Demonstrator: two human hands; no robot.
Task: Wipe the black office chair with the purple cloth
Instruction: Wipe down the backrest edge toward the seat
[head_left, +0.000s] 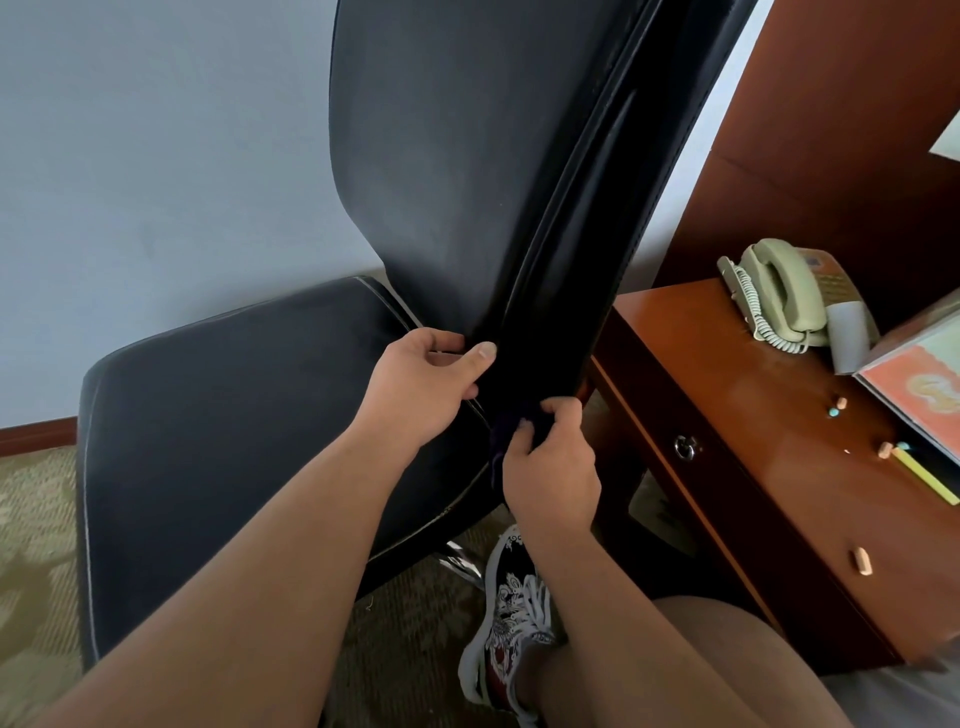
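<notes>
While the left hand (423, 387) pinches the lower edge of the chair (441, 171) back, the right hand (550, 462), at its 4 o'clock, is closed on the purple cloth (501, 441), pressed against the back's edge

There is one view only, from a wide-angle camera on the person's head, tilted forward and down. It sits very close behind the side edge of the black office chair (457, 171), whose backrest towers up out of the top of the view. Left of the chair it takes in wall and carpet; right of the chair, a wooden desk (779, 415).
</notes>
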